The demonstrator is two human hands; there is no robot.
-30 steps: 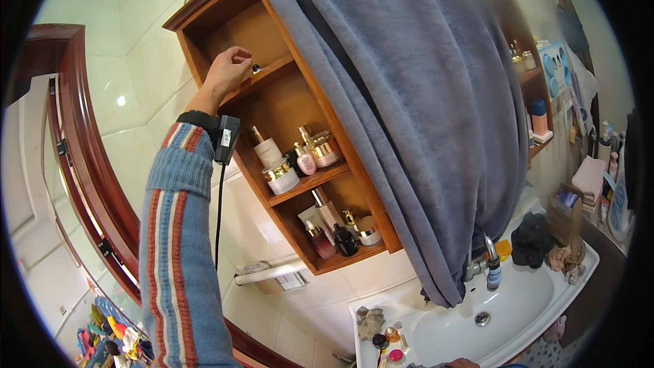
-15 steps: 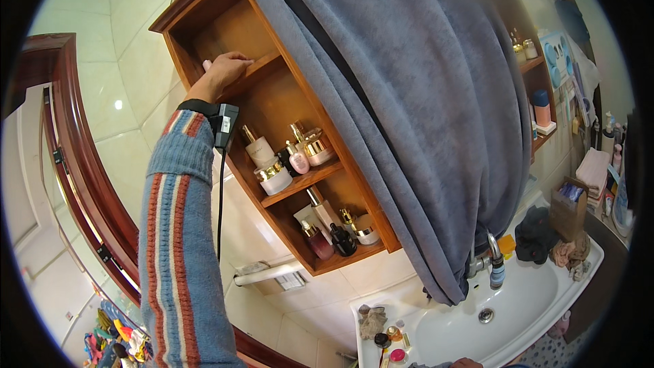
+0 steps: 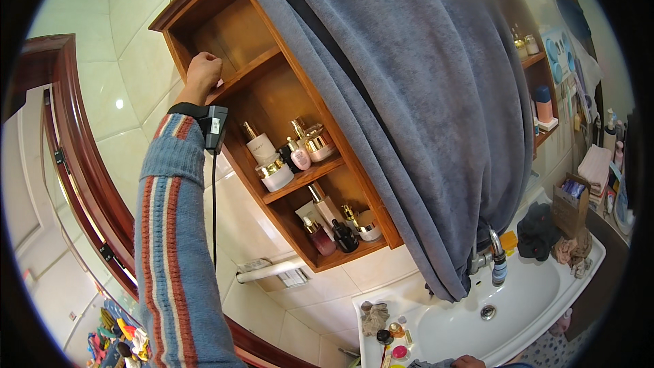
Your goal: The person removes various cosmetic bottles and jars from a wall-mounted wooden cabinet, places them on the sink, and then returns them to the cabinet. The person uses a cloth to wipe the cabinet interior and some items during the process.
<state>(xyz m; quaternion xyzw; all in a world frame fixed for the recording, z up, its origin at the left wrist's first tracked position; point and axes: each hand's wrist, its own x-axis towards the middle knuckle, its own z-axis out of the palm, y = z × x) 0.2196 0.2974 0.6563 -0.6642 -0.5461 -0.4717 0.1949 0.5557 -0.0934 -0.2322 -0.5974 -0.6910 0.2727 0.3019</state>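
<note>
My left hand [image 3: 203, 71], fingers curled closed, is at the board below the top compartment of a wooden wall shelf [image 3: 278, 51]. A small pale bit of something shows under its fingers; I cannot make out what it is. Below, the middle compartment holds a pale pump bottle [image 3: 259, 146], a white jar with a gold lid [image 3: 276, 176], a small pink bottle [image 3: 300, 155] and a gold-lidded jar [image 3: 319, 143]. Only the top of my right hand [image 3: 469, 362] shows at the lower edge, beside a grey cloth [image 3: 430, 364]; its fingers are mostly hidden.
A large grey-blue towel [image 3: 422, 95] hangs right of the shelf. The lowest compartment holds a dark dropper bottle [image 3: 345, 237] and a reddish bottle [image 3: 319, 237]. Below right is a white sink [image 3: 436, 330] with a faucet [image 3: 496, 259]; a black cable [image 3: 215, 211] hangs from my left wrist.
My left hand has slid left along the shelf board toward its outer side, and its fingers are more curled. My right hand and the grey cloth show slightly more at the lower edge.
</note>
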